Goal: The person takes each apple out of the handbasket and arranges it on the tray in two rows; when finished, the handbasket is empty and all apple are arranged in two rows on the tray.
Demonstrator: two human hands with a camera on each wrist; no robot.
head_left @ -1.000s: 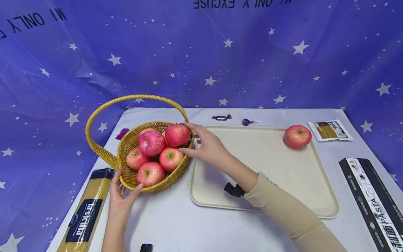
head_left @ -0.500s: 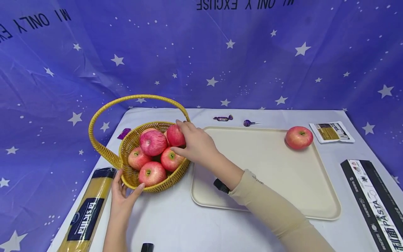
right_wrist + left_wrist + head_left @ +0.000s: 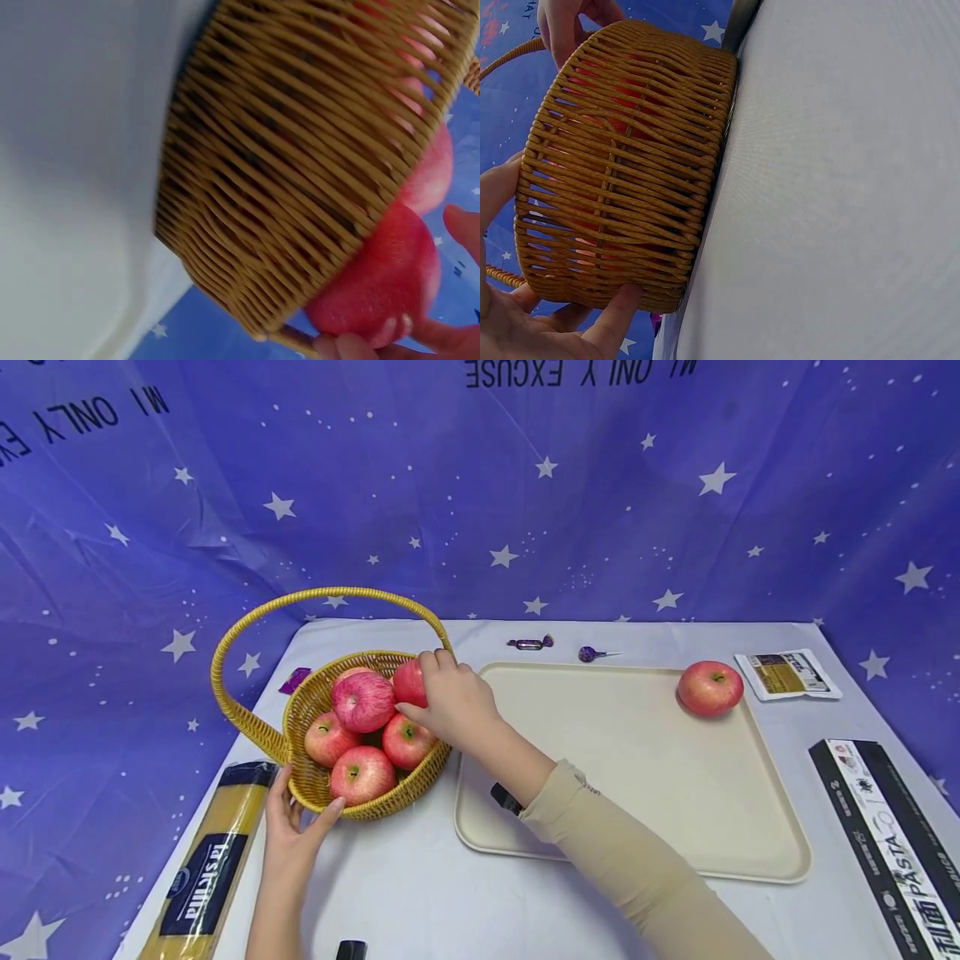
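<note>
A yellow wicker basket (image 3: 411,790) with a tall handle holds several red apples (image 3: 363,775). My left hand (image 3: 288,831) grips its near left side, thumb at the rim and fingers against the wall; the left wrist view shows those fingers on the woven side (image 3: 622,180). At the basket's right rim, my right hand (image 3: 461,702) curls round an apple (image 3: 409,680). In the right wrist view, fingertips lie on the far side of this apple (image 3: 382,270), with the thumb showing apart from it. The palm hides part of the apple in the head view.
A beige tray (image 3: 622,760) lies right of the basket, with one apple (image 3: 710,688) at its far right corner. Wrapped candy (image 3: 531,643), a lollipop (image 3: 588,653) and a packet (image 3: 787,674) lie behind. Pasta packs (image 3: 202,868) and a pasta box (image 3: 885,835) flank the sides.
My right hand has shifted left over the rim, and its fingers have closed round the apple on the right. The left hand keeps its hold on the basket.
</note>
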